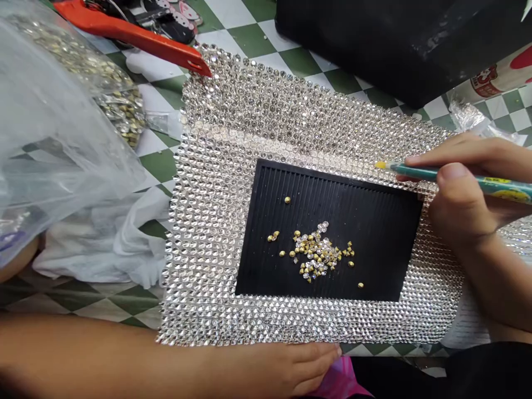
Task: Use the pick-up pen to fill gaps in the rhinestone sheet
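My right hand (465, 188) grips a teal pen-like tool (419, 172) whose yellow tip touches, or hovers just over, a pale strip in the rhinestone sheet (208, 221). On that sheet lies a black ridged tray (374, 238), with a loose pile of small gold-backed stones (318, 254) near its middle and a few scattered around. Along the sheet's front edge rests my left hand (307, 366), its fingers stretched to the right and close together, with no object visible in them.
Red-handled tool (137, 36) reaches over the sheet's upper left corner. A clear bag of stones (120, 105) and a white cloth (103, 238) lie at left. A black box (374, 39) stands behind, beside a white container (499, 75). The tablecloth (253, 41) is green-and-white checked.
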The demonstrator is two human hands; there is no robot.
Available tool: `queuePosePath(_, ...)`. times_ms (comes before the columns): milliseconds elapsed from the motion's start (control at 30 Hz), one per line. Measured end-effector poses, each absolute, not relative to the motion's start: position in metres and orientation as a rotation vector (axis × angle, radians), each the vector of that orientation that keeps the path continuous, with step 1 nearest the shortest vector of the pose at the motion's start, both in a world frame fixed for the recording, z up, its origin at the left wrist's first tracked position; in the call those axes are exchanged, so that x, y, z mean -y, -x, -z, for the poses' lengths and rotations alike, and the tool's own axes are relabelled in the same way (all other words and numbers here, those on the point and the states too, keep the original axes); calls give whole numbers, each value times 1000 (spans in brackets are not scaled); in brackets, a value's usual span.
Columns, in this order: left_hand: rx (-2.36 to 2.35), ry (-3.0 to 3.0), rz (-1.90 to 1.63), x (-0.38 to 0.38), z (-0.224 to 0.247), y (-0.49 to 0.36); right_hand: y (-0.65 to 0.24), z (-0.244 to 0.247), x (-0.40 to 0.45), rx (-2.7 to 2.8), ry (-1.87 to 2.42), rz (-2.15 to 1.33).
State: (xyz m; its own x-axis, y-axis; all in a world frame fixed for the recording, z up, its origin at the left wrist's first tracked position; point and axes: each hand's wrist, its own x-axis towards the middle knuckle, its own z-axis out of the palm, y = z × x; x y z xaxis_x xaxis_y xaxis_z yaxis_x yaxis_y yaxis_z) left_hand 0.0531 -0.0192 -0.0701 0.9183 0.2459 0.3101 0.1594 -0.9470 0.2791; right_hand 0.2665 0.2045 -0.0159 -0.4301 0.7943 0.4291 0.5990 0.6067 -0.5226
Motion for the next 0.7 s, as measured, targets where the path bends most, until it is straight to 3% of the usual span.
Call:
queuePosePath(467,-347,-2827,-487,13,59,-48,-270,24,-206,2171,1057,-428)
queuePosePath(567,-267,-2841,-637,4,43,-25,-268,23,-205,2132,1094,-485)
queuePosePath(700,-774,-3092,-589,-13,12,28,-265,21,-203,2101,1134,-504)
